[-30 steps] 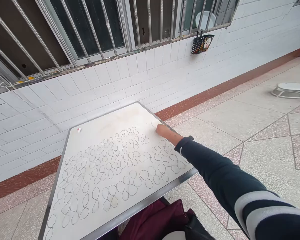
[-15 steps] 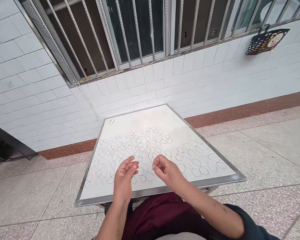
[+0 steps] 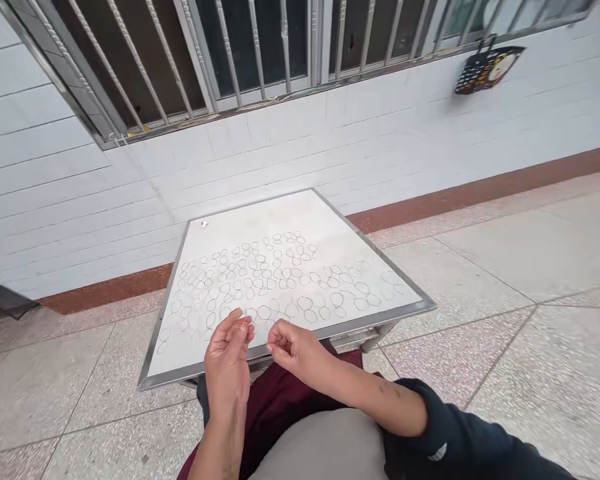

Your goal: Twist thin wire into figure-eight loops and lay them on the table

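Note:
My left hand (image 3: 229, 343) is raised over the front of a white tabletop (image 3: 260, 207), with thumb and fingers pinched together. A small tan patch shows at its fingertips; whether it is a thing held or a wrapping I cannot tell. To its right, my right hand (image 3: 293, 347) is curled, thumb pressed against the index finger, near the table's front edge. Anything in that pinch is too small to make out. A short gap separates the hands. Many thin dark loops (image 3: 305, 308), mostly paired like figure eights, cover the tabletop; drawn or laid there, I cannot tell.
A metal frame (image 3: 380, 317) edges the table, and a small white-and-red object (image 3: 205, 225) lies at its far left corner. Behind stands a white tiled wall (image 3: 260, 153) with a barred window (image 3: 255, 60). A patterned bag (image 3: 487, 69) hangs from the bars at right.
The view has shifted, so the table appears farther up and left. Both hands now sit closer to the table's front edge, with a slightly narrower gap between them, still pinched.

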{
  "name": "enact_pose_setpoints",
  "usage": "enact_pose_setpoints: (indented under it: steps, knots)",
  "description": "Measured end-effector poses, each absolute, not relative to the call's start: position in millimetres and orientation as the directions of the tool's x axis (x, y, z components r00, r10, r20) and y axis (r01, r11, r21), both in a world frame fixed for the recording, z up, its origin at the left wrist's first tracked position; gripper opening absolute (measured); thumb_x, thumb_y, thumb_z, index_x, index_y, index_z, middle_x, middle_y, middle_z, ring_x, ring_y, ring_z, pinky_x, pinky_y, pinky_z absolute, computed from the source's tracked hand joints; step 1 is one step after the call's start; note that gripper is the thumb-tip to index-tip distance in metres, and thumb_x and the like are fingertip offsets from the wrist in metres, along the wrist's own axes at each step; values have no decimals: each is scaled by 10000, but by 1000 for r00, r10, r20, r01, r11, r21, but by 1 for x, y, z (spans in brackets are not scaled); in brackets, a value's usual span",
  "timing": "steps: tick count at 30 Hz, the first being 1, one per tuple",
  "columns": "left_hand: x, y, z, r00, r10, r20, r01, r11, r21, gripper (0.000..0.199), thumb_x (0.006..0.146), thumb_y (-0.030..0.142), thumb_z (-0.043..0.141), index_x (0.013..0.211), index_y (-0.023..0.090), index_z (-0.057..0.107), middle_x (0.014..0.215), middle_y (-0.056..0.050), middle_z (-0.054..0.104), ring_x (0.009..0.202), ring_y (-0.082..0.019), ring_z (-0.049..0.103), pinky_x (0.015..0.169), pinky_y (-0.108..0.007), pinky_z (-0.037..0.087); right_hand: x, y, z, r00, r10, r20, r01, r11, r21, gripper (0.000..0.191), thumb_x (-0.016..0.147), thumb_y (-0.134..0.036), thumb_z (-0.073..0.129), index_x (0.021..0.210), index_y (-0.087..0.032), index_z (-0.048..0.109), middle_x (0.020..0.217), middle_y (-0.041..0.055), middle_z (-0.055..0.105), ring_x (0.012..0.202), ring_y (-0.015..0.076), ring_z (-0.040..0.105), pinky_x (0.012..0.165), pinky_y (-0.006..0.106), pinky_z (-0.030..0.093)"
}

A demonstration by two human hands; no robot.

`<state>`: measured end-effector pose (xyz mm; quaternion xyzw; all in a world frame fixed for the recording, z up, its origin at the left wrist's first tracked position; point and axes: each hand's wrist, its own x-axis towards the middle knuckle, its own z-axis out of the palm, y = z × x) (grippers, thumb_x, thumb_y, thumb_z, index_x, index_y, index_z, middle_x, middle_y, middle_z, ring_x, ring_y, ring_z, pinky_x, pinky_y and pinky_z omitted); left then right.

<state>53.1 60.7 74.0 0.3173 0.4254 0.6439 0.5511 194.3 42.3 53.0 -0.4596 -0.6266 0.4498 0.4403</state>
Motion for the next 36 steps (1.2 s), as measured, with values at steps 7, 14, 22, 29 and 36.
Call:
enact_pose_setpoints:
  steps: [7, 14, 22, 29, 36]
  knots:
    - [39, 55, 72, -208, 976, -66, -376, -18, 927, 398, 666, 291, 820, 1034, 189, 707, 969, -47, 716, 947, -167, 643, 879, -296, 498, 190, 45, 45, -210, 966, 151, 126, 180, -976, 86, 813, -187, 573, 891, -218, 556, 719, -39, 541, 612, 94, 493, 564, 199, 396]
    - [38, 44, 75, -273, 956, -105, -316, 14, 949, 379, 698, 342, 795, 1038, 199, 710, 1002, -38, 726, 1028, -183, 638, 960, -319, 468, 192, 45, 40, -315, 917, 246, 138, 301, -944, 135, 828, -144, 563, 940, -199, 615, 744, -27, 564, 637, 82, 512, 596, 179, 415]
    - [35, 51, 65, -326, 938, -117, -349, -5, 937, 347, 610, 376, 847, 890, 195, 747, 960, -10, 741, 909, -150, 664, 851, -262, 515, 191, 48, 34, -351, 878, 326, 185, 406, -895, 154, 809, -124, 580, 938, -178, 645, 801, -5, 609, 669, 82, 531, 622, 165, 424]
    - [34, 54, 52, -324, 932, -159, -355, 36, 934, 360, 618, 332, 847, 933, 188, 746, 988, -30, 738, 927, -146, 659, 821, -245, 515, 192, 46, 32, -376, 862, 340, 218, 439, -872, 155, 817, -109, 558, 934, -175, 635, 776, -6, 609, 642, 82, 523, 606, 161, 420]
    - [34, 49, 51, -300, 934, -195, -329, 91, 940, 464, 617, 356, 847, 1026, 175, 726, 933, -54, 740, 805, -130, 656, 735, -229, 522, 189, 41, 29, -426, 826, 369, 372, 532, -761, 165, 839, -128, 525, 965, -185, 616, 828, 17, 620, 710, 116, 544, 689, 207, 442]
